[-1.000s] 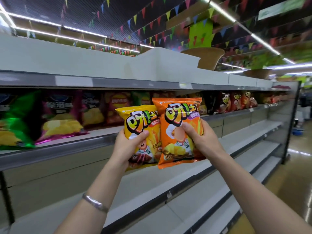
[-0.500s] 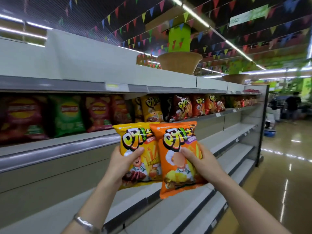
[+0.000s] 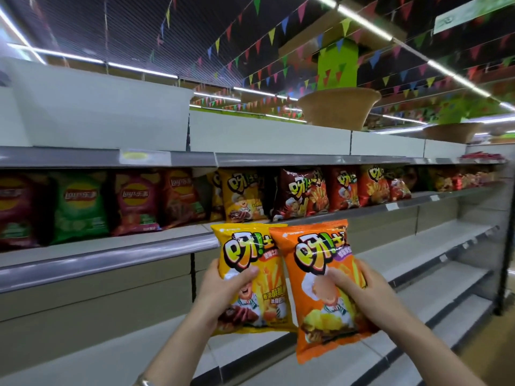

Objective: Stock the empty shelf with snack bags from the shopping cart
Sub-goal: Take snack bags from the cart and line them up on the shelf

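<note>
Gripping a yellow snack bag (image 3: pixel 250 277), the left hand (image 3: pixel 220 296) curls beside the right hand (image 3: pixel 365 296) clutching an orange snack bag (image 3: pixel 320 285).

Two hands, left (image 3: pixel 223 293) and right (image 3: pixel 367 296), two held snack bags, yellow (image 3: pixel 259 260) and orange (image 3: pixel 320 263), two woven baskets (image 3: pixel 338 107)

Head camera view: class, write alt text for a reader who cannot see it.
Two hands hold snack bags up before store shelves: the left hand grips a yellow bag, the right hand an orange bag. Behind, one shelf carries chip bags.
</note>
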Motion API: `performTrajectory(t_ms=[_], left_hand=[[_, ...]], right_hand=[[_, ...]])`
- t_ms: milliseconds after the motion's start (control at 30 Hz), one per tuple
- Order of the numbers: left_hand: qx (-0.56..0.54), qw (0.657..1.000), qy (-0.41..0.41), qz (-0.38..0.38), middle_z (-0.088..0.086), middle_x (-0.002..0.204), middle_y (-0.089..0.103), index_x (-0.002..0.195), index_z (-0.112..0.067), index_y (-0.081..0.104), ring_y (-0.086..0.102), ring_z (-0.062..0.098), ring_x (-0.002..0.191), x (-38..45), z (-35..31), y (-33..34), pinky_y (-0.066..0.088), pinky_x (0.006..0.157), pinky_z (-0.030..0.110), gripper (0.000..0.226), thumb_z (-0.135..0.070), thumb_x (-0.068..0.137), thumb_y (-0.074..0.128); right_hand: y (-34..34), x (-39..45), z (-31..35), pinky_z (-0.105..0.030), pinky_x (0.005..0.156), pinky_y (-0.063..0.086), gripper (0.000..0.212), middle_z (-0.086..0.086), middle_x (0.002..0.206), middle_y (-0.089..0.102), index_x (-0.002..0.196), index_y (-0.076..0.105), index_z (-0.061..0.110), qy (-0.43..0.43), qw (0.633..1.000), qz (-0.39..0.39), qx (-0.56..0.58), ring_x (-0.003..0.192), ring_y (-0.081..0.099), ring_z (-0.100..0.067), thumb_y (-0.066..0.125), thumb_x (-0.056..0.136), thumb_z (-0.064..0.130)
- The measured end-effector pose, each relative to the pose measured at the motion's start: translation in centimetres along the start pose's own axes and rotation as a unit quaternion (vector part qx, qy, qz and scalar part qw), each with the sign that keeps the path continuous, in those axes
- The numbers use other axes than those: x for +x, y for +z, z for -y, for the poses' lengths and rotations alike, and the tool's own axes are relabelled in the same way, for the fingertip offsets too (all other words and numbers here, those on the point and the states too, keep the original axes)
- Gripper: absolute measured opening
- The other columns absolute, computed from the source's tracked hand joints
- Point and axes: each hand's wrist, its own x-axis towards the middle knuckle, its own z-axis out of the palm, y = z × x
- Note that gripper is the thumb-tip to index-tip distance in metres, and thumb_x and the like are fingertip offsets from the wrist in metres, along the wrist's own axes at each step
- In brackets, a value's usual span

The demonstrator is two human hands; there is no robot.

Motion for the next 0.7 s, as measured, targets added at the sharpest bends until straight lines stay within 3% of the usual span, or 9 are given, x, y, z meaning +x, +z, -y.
performTrajectory(t_ms=[133,267,333,467,567,633,700], left_hand=[[-0.002,1.000,0.010,-0.015,-0.001,0.096,0.077,0.113,-0.020,0.061,0.075,0.020,0.083,2.2,0.4,0.5,0.060,0.080,0.041,0.060,-0.036,0.061,0.085],[-0.019,0.999,0.022,-0.028,-0.004,0.093,0.078,0.110,-0.021,0.063,0.075,0.018,0.083,4.7,0.6,0.8,0.059,0.071,0.032,0.046,-0.027,0.070,0.083],[-0.024,0.998,0.026,-0.045,-0.004,0.092,0.078,0.110,-0.020,0.062,0.075,0.018,0.082,5.9,0.7,0.8,0.058,0.069,0.031,0.043,-0.024,0.072,0.083],[-0.015,0.997,0.029,-0.069,-0.003,0.097,0.077,0.113,-0.020,0.062,0.075,0.018,0.086,7.7,0.9,0.3,0.059,0.076,0.035,0.053,-0.031,0.066,0.084],[0.006,0.996,0.034,-0.085,-0.003,0.102,0.076,0.117,-0.021,0.062,0.074,0.018,0.091,8.3,0.9,-0.4,0.058,0.087,0.044,0.065,-0.038,0.060,0.089],[0.020,0.995,0.045,-0.090,-0.005,0.103,0.076,0.116,-0.024,0.064,0.074,0.018,0.094,8.6,0.7,-0.8,0.057,0.089,0.046,0.063,-0.041,0.061,0.091],[0.026,0.993,0.058,-0.097,-0.005,0.103,0.076,0.112,-0.025,0.066,0.073,0.018,0.095,8.7,0.4,-0.8,0.056,0.090,0.048,0.054,-0.043,0.064,0.081]], right_hand=[[-0.4,3.5,-1.3,-0.020,0.061,0.054,0.044,0.011,0.085,0.076,0.108,0.061,0.026,-0.010,1.000,0.011,0.008,0.075,0.074,-0.010,0.065,0.076,0.055],[-0.8,7.8,-2.2,-0.016,0.059,0.052,0.048,0.010,0.089,0.076,0.111,0.060,0.029,-0.031,0.999,-0.007,-0.002,0.074,0.072,-0.003,0.065,0.074,0.059],[-0.7,10.0,-2.3,-0.020,0.062,0.052,0.047,0.011,0.090,0.075,0.110,0.059,0.032,-0.041,0.999,-0.005,-0.008,0.074,0.072,-0.002,0.064,0.073,0.061],[0.4,13.5,-2.8,-0.023,0.067,0.052,0.042,0.014,0.093,0.072,0.107,0.057,0.034,-0.063,0.998,-0.002,0.004,0.078,0.072,-0.005,0.065,0.075,0.059],[1.9,15.3,-3.1,-0.013,0.063,0.049,0.045,0.017,0.098,0.069,0.114,0.055,0.034,-0.080,0.997,0.010,0.007,0.082,0.067,0.003,0.061,0.077,0.059],[2.8,16.3,-3.1,-0.007,0.061,0.048,0.046,0.018,0.098,0.068,0.115,0.054,0.034,-0.094,0.995,0.022,0.003,0.081,0.065,0.007,0.056,0.077,0.061],[3.2,17.5,-3.2,-0.014,0.070,0.053,0.050,0.017,0.100,0.069,0.116,0.057,0.032,-0.106,0.994,0.031,0.012,0.085,0.066,0.004,0.054,0.077,0.063]])
